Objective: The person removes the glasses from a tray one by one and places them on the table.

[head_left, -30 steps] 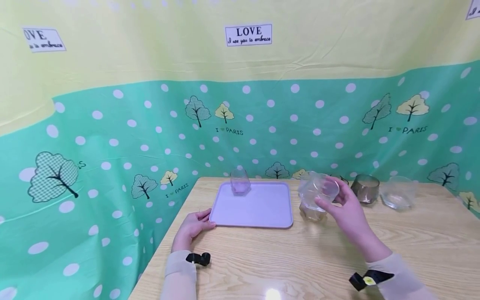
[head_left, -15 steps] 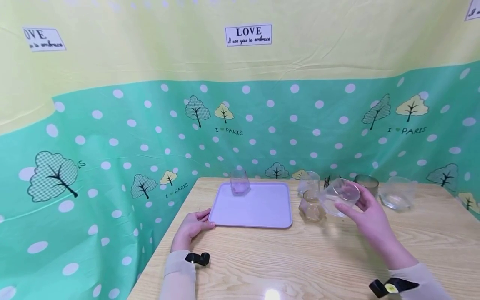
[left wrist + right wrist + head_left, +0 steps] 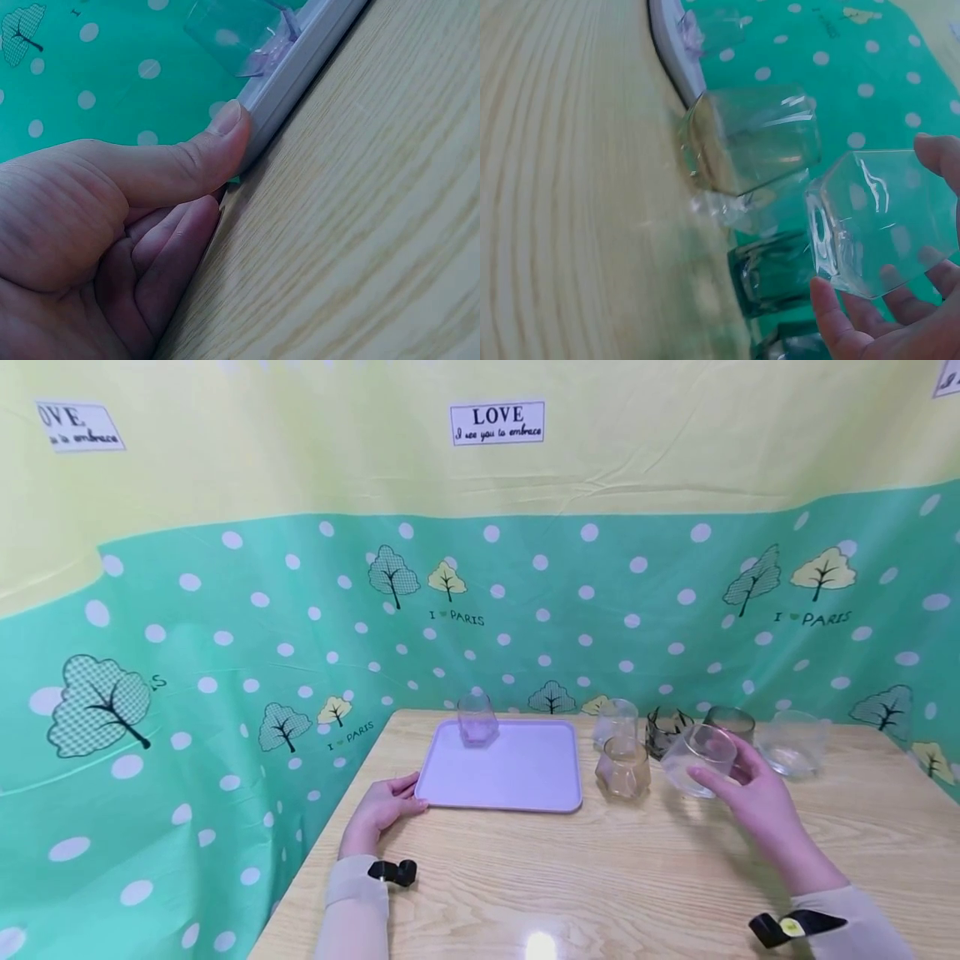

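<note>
A clear faceted glass (image 3: 697, 762) is in my right hand (image 3: 761, 797), gripped by its side between thumb and fingers. It leans a little, close over the table, just right of an amber-tinted glass (image 3: 623, 768). In the right wrist view the fingers (image 3: 836, 322) lie along one side of the clear glass (image 3: 885, 225). My left hand (image 3: 381, 814) holds the near left corner of a lilac tray (image 3: 517, 777), and in the left wrist view the thumb (image 3: 202, 154) presses on its rim. A pinkish glass (image 3: 477, 722) stands on the tray's back left part.
Behind the amber glass stands another clear glass (image 3: 617, 722). A dark patterned glass (image 3: 663, 735), a smoky grey glass (image 3: 731, 727) and a wide clear glass (image 3: 793, 745) line the back right of the wooden table (image 3: 600, 885). A green and yellow curtain (image 3: 420, 668) hangs behind.
My right hand has carried the clear glass rightward and lower, from over the amber glass to its right side. The left hand stays at the tray corner.
</note>
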A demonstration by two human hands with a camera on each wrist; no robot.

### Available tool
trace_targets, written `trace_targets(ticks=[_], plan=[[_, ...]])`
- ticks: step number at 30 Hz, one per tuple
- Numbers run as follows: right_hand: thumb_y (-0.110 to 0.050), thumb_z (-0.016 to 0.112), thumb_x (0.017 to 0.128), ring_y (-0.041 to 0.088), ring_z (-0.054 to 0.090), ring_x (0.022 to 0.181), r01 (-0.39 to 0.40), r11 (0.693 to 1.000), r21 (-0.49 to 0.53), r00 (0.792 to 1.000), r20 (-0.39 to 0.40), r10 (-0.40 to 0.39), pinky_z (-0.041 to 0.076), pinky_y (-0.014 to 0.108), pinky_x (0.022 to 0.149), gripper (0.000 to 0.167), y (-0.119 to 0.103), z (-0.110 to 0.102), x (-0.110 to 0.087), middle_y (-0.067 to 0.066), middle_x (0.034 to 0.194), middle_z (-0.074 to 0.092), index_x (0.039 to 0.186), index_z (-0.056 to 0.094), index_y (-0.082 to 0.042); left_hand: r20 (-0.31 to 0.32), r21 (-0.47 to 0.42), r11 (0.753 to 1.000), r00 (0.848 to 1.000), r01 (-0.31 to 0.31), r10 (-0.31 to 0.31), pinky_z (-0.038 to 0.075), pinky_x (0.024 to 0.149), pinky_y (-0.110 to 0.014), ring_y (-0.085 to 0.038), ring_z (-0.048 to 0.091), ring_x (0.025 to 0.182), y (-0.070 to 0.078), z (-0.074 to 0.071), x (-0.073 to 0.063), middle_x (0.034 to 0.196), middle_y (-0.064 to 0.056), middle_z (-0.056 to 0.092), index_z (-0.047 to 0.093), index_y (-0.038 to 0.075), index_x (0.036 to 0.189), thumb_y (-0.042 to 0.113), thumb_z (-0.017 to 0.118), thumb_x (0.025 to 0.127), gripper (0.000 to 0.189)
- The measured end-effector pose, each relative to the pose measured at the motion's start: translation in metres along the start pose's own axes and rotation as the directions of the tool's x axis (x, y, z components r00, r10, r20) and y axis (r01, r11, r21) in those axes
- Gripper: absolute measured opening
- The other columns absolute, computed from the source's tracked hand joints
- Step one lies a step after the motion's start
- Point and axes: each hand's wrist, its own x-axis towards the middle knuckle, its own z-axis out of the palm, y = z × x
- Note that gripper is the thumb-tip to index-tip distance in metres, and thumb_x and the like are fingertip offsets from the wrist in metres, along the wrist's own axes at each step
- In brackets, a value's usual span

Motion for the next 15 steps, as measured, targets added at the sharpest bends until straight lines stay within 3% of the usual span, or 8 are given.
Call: trace_targets(ticks=[8,15], plan=[[-0.048,0.075,0.1,0.062,0.043,0.139,-0.044,0.997,-0.061,0.998,0.038,0.046,0.049,0.008,0.075,0.103,0.021,-0.002,0.006,0.043,0.161,0.033,0.169,0.017,0.001,-0.009,-0.004,1.0,1.0,0.012,-0.013,0.023,0.128,-0.058,-0.041,0.036,0.154,0.0,0.001,-0.002,0.148,-0.017,0.062,0.062,0.006,0.149,0.012,0.092,0.084,0.071],[-0.043,0.077,0.1,0.061,0.043,0.14,-0.063,0.996,-0.066,0.994,0.09,0.069,0.054,0.015,0.08,0.102,0.036,-0.002,0.014,0.043,0.165,0.022,0.169,0.017,0.002,-0.005,0.001,1.0,1.0,0.007,-0.007,0.023,0.128,-0.058,-0.042,0.036,0.154,0.001,0.001,0.0,0.146,-0.017,0.063,0.062,0.004,0.148,0.011,0.092,0.084,0.071]])
